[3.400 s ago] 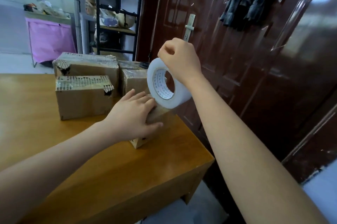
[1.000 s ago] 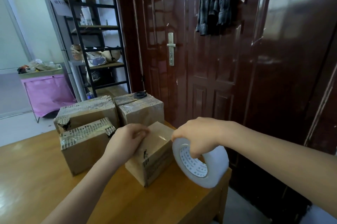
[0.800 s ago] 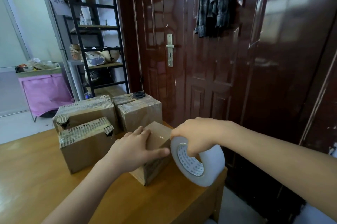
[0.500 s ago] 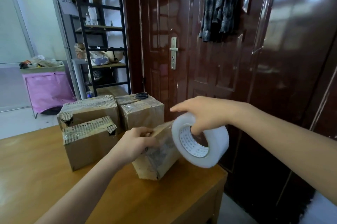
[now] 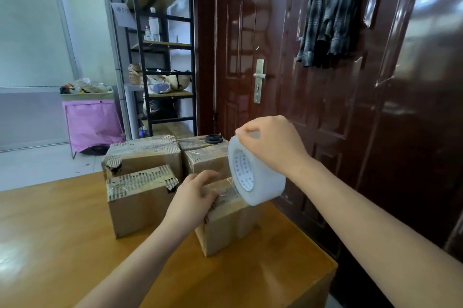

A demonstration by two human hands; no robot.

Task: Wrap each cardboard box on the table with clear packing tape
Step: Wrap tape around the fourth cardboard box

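A small cardboard box (image 5: pixel 226 227) stands near the right end of the wooden table (image 5: pixel 62 245), with clear tape across its top. My left hand (image 5: pixel 191 198) rests on the box's top left side and holds it. My right hand (image 5: pixel 269 143) grips a large roll of clear tape (image 5: pixel 258 177) from above, just over the box's far right corner. A strip of tape runs from the roll down onto the box top. Three more taped boxes stand behind: a front left box (image 5: pixel 140 202), a back left box (image 5: pixel 142 154) and a back right box (image 5: pixel 205 161).
Black scissors (image 5: pixel 211 139) lie on the back right box. A dark brown door (image 5: pixel 325 107) stands close along the table's right edge. A black shelf rack (image 5: pixel 160 52) and a pink bin (image 5: pixel 91 123) are beyond the table.
My right hand has lifted the tape roll from beside the box to above its far corner, drawing tape over the top. The left hand has shifted onto the box's top.
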